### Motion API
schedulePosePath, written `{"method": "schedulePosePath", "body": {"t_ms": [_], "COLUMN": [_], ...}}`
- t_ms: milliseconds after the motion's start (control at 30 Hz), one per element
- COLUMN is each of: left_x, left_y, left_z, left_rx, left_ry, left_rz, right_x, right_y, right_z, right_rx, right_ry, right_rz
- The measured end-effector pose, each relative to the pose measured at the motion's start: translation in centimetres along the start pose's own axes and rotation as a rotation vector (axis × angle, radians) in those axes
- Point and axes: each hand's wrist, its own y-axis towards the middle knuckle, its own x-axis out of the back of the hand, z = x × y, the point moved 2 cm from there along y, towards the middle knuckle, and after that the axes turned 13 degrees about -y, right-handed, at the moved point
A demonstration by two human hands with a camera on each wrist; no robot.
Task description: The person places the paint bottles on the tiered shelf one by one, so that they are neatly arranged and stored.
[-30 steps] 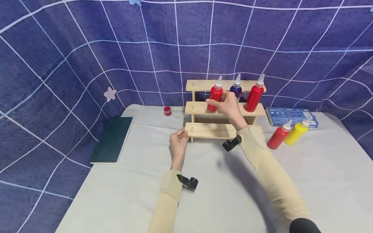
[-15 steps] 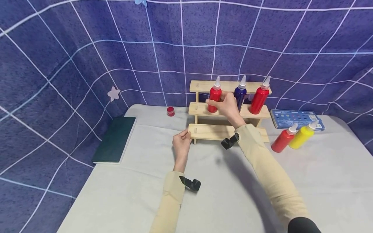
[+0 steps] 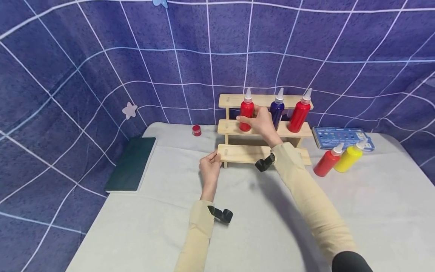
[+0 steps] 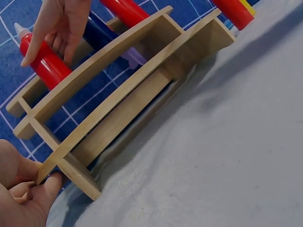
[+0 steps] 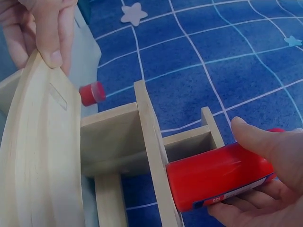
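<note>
Three wooden steps make up a display stand. On its middle step stands a red squeeze bottle with a white pointed tip, held by my right hand between thumb and fingers. The right wrist view shows that bottle's base against the step. My left hand pinches the left end of the lowest step, as the left wrist view confirms with the thumb and fingers at the board's end. A dark blue bottle and another red bottle stand farther right on the middle step.
Right of the stand are a red bottle, a yellow bottle and a blue flat box. A small red-lidded jar sits to the left, and a dark green book lies farther left. A blue curtain hangs behind.
My right hand has slid the red bottle a little to the left along the middle step, and more of the dark blue bottle shows. The left hand keeps its grip on the lowest step.
</note>
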Motion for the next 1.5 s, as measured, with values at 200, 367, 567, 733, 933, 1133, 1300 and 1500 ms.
{"method": "schedulePosePath", "body": {"t_ms": [200,367,567,733,933,1133,1300,1500], "left_x": [-0.1,-0.1,0.1,0.1,0.0,-0.1,-0.1,-0.1], "left_y": [-0.1,0.0,0.2,0.2,0.2,0.0,0.0,0.1], "left_z": [0.3,0.4,0.2,0.2,0.2,0.1,0.3,0.2], "left_rx": [0.008,0.005,-0.008,-0.017,-0.009,0.001,-0.003,-0.004], "left_ry": [0.0,0.002,0.003,-0.002,-0.017,-0.017,-0.014,-0.018], "left_rz": [0.008,0.001,-0.004,0.002,0.004,0.006,0.006,0.012], "right_x": [0.5,1.8,4.4,7.0,10.5,13.7,15.9,18.0], "right_y": [-0.9,-2.3,-5.2,-8.1,-11.8,-14.2,-15.3,-15.5], "right_z": [0.0,0.6,1.1,1.0,-0.1,-2.7,-5.1,-7.5], "right_rx": [0.02,0.04,0.115,0.167,0.202,0.241,0.231,0.224], "right_ry": [-0.014,0.034,0.105,0.197,0.351,0.541,0.669,0.788], "right_rz": [-0.016,-0.029,-0.042,-0.095,-0.22,-0.368,-0.487,-0.587]}}
